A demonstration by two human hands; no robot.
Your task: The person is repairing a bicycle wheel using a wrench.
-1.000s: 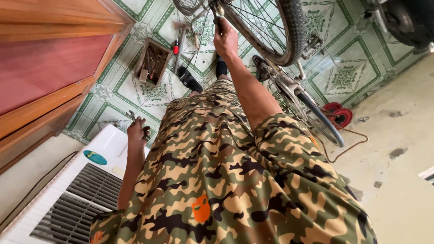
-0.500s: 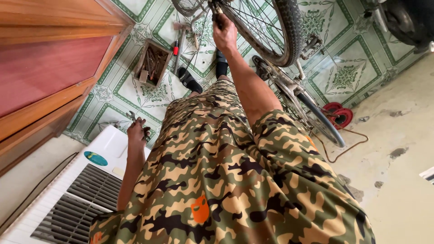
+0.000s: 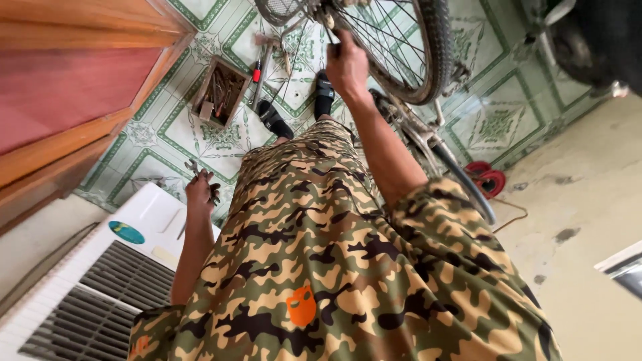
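Observation:
I look straight down my camouflage clothing. My right hand (image 3: 346, 65) reaches forward and grips a part of the upturned bicycle near the hub of its spoked wheel (image 3: 401, 47); what exactly it grips is hidden by the fingers. My left hand (image 3: 199, 190) hangs by my side, closed around a metal wrench (image 3: 208, 184) whose jaws stick out past the fingers. My feet in black sandals (image 3: 274, 119) stand on the green patterned tiles.
A wooden box of tools (image 3: 219, 90) lies on the tiles ahead, with a red-handled screwdriver (image 3: 257, 75) beside it. A white grilled appliance (image 3: 93, 281) stands at my left. Wooden panelling (image 3: 67, 87) lines the left side. A red cable reel (image 3: 487, 179) sits right.
The view has shifted slightly. Both hands stay where they were, right on the bicycle, left at my side with the wrench.

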